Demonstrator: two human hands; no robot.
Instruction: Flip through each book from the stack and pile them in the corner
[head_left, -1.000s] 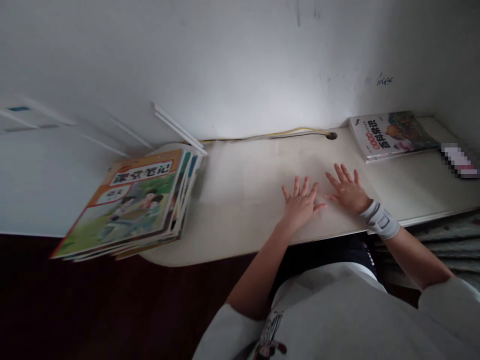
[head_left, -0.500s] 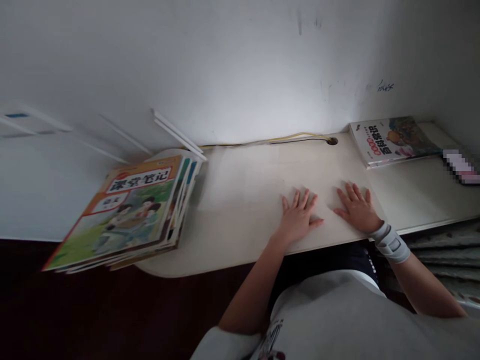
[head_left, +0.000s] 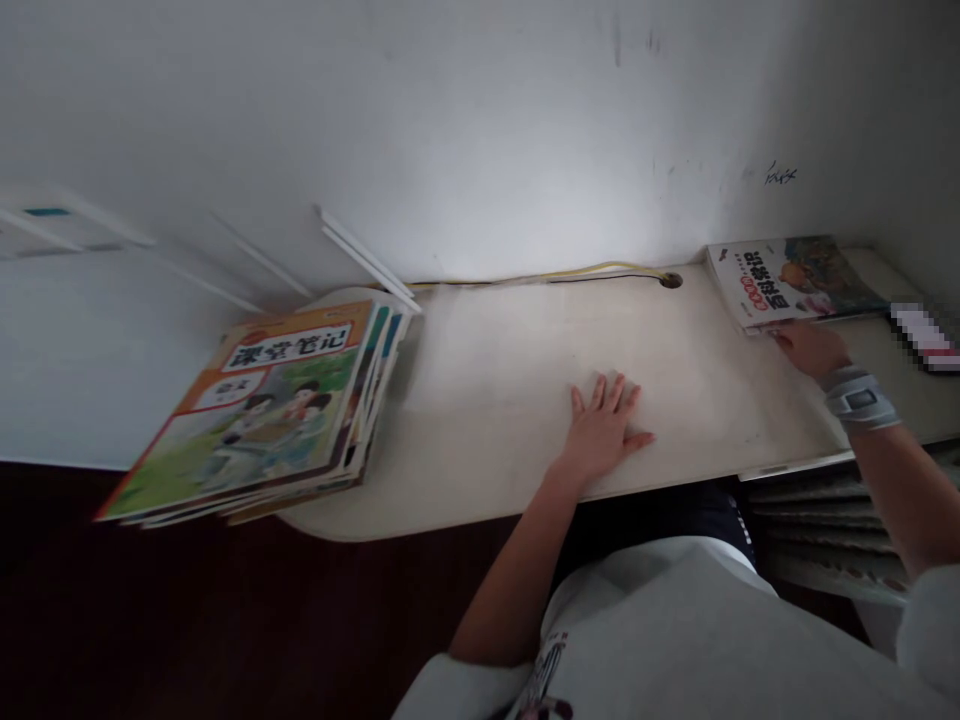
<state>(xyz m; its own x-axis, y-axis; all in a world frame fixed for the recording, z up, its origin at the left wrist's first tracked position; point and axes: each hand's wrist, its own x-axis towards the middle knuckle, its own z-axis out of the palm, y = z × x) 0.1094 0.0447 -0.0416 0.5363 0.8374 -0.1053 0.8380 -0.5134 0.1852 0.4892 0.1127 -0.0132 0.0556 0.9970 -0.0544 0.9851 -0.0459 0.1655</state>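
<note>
My left hand (head_left: 602, 432) lies flat on the pale desk (head_left: 480, 430), fingers spread, holding nothing. At the right, my right hand (head_left: 814, 352) has its fingers curled at the near edge of a book (head_left: 780, 282), which lies by the wall with a white and dark picture cover. Its fingertips are partly hidden against that edge. A grey wrist brace (head_left: 862, 397) wraps the right wrist. Over the desk's left end sits a stack of books (head_left: 292, 400); the top one shows children on an orange and green cover.
A phone (head_left: 924, 335), partly blurred out, lies at the far right. A yellow cable (head_left: 570, 272) and a black one run along the wall to a round hole (head_left: 671, 281) in the desk. White strips (head_left: 367, 260) lean near the book stack.
My right hand has left the desk surface, moving right and away from me to the book's near edge, its fingers now curled. My left hand stays flat in place. The view has shifted slightly.
</note>
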